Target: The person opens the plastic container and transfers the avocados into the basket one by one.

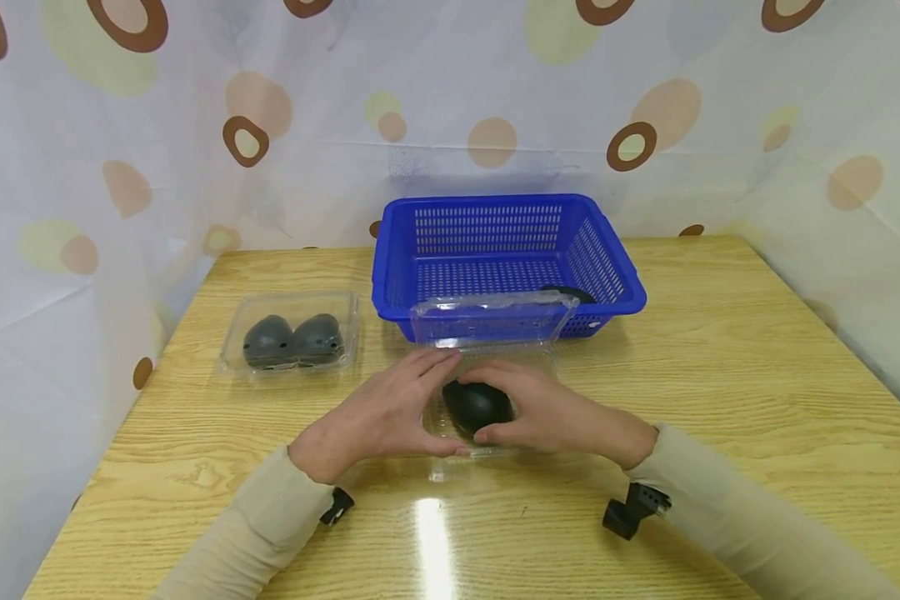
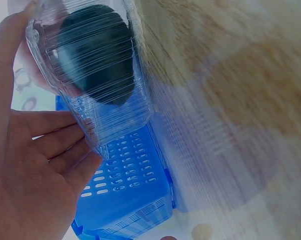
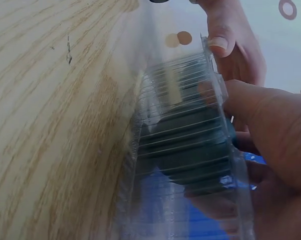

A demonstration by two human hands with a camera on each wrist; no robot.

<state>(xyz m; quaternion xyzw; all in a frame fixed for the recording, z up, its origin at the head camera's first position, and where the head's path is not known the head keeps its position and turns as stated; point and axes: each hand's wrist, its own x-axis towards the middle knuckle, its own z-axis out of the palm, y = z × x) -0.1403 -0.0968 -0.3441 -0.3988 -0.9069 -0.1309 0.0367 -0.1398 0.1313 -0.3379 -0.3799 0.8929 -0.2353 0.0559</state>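
A clear plastic clamshell box [image 1: 436,427] stands on the table with its lid [image 1: 495,321] raised at the back. One dark green, egg-shaped avocado [image 1: 478,408] is in its base, also seen through the ribbed wall in the left wrist view. My right hand [image 1: 543,410] grips this avocado, fingers over the far side and thumb at the near side. Around the box's left end my left hand [image 1: 390,408] spans, its fingers at the far rim and thumb along the front rim, holding the box. The box bottom under the avocado is hidden.
Behind the box stands a blue perforated basket [image 1: 393,275] with a dark item [image 1: 570,293] at its front right. On the left, another clear box [image 1: 351,325] contains two dark avocados [image 1: 270,336]. A patterned curtain [image 1: 450,100] surrounds the wooden table [image 1: 720,350].
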